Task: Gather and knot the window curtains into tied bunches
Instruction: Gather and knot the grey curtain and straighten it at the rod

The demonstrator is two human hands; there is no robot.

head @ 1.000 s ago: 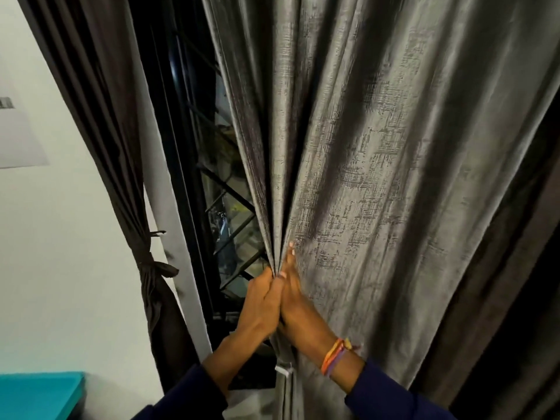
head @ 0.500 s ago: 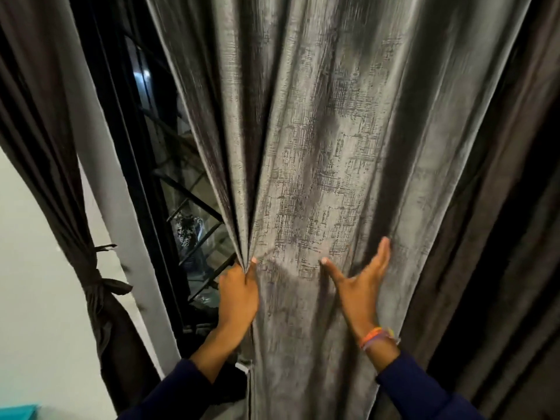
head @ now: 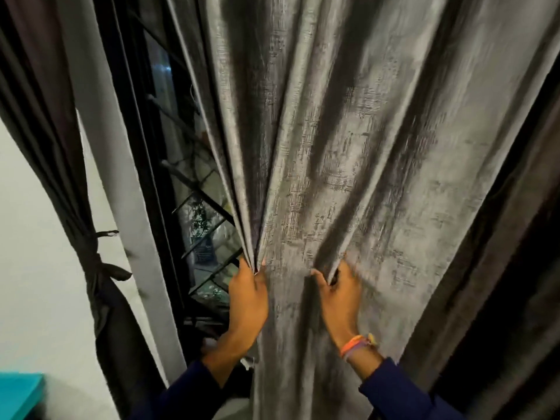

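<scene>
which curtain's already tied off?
The dark curtain at far left, cinched by a knotted band. The grey textured curtain hangs loose, its folds pinched by the left hand and right hand.

Two bare hands, left hand and right hand. Dark navy long sleeves down to both wrists. Orange, pink and purple thread bracelets around right wrist.

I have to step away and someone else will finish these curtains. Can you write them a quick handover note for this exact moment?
Left hand: grips the gathered pleats at the grey curtain's left edge.
Right hand: pinches a fresh fold further right.
Done: the dark curtain on the far left already hangs tied in a bunch.
Left: pull the remaining grey fabric into the left hand's bunch, then knot it.
</scene>
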